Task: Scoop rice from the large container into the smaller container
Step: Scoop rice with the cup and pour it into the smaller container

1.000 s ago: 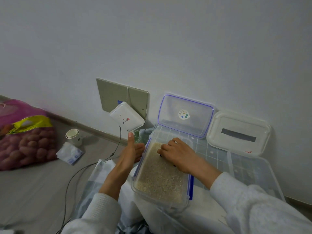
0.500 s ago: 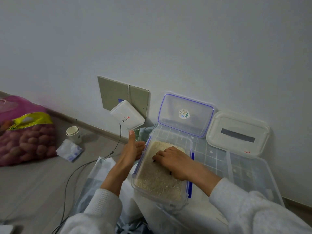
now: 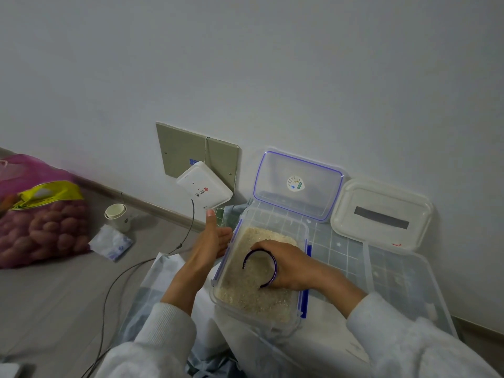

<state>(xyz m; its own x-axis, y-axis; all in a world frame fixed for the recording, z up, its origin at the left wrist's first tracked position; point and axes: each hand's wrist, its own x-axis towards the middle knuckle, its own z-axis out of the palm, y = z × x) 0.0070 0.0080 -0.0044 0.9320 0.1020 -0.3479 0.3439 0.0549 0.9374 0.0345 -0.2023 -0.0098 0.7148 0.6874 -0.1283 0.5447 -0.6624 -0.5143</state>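
Our right hand [image 3: 293, 266] grips the scoop cup [image 3: 260, 268] in the rice container [image 3: 272, 219]; left hand [image 3: 211, 241] open, bracing it — the empty container [image 3: 409, 271] lies rightward, nearer our right.

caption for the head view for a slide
Right hand scoops rice with a cup; left hand steadies the container.

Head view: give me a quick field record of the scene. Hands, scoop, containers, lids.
right hand: grips a scoop cup down in the rice
left hand: open, flat against the side of the rice container
second container: to the right, open, no rice visible
lids: blue-trimmed lid and white lid lean on the wall
transfer: not begun
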